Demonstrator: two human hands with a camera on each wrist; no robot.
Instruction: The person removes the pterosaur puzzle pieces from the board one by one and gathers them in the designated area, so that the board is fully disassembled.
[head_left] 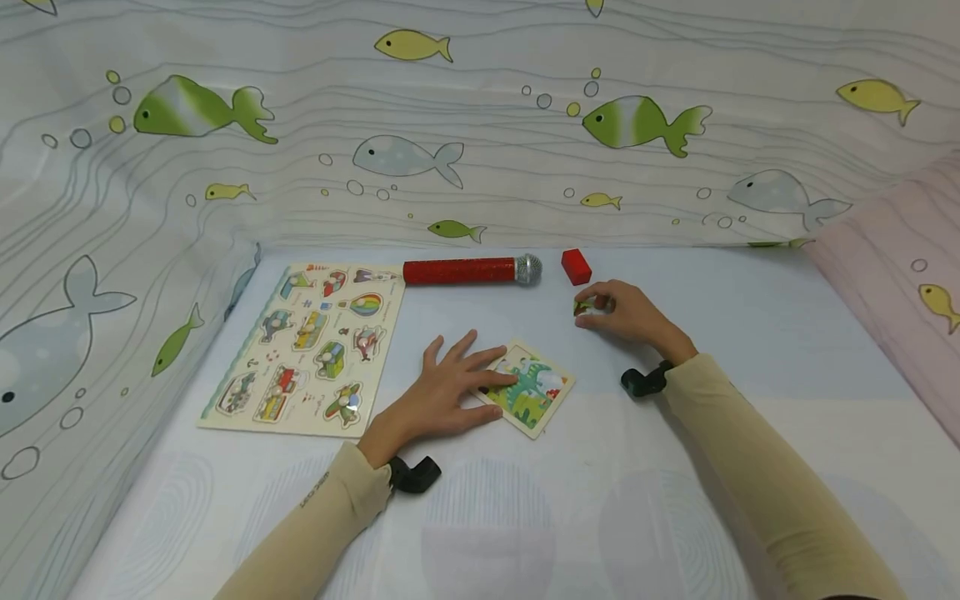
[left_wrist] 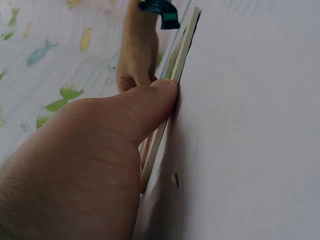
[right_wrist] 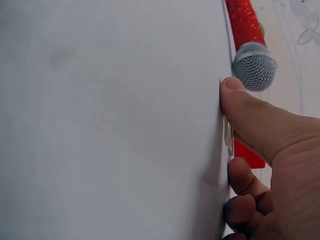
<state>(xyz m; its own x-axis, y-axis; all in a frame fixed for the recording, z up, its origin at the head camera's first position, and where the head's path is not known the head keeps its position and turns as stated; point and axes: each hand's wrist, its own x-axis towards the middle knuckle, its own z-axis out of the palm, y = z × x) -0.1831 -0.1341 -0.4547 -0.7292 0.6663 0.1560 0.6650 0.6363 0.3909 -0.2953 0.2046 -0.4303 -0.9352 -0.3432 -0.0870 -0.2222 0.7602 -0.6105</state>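
Observation:
My left hand point(head_left: 447, 387) lies with fingers spread over the left side of a small square dinosaur puzzle point(head_left: 534, 385), touching it. In the left wrist view the thumb point(left_wrist: 150, 102) rests against the puzzle's pale wooden edge point(left_wrist: 186, 47). Farther right, my right hand point(head_left: 626, 312) pinches a small puzzle piece point(head_left: 582, 307) with green and dark print, low over the table. The right wrist view shows that thin piece point(right_wrist: 228, 135) nearly edge-on between thumb and fingers, and its printed face is hidden there.
A large peg puzzle board point(head_left: 318, 329) with vehicle pictures lies to the left. A red microphone point(head_left: 465, 271) with a silver head lies along the back, and a red block point(head_left: 576, 267) sits just behind my right hand. Fish-patterned cloth point(head_left: 510, 92) rises behind the table.

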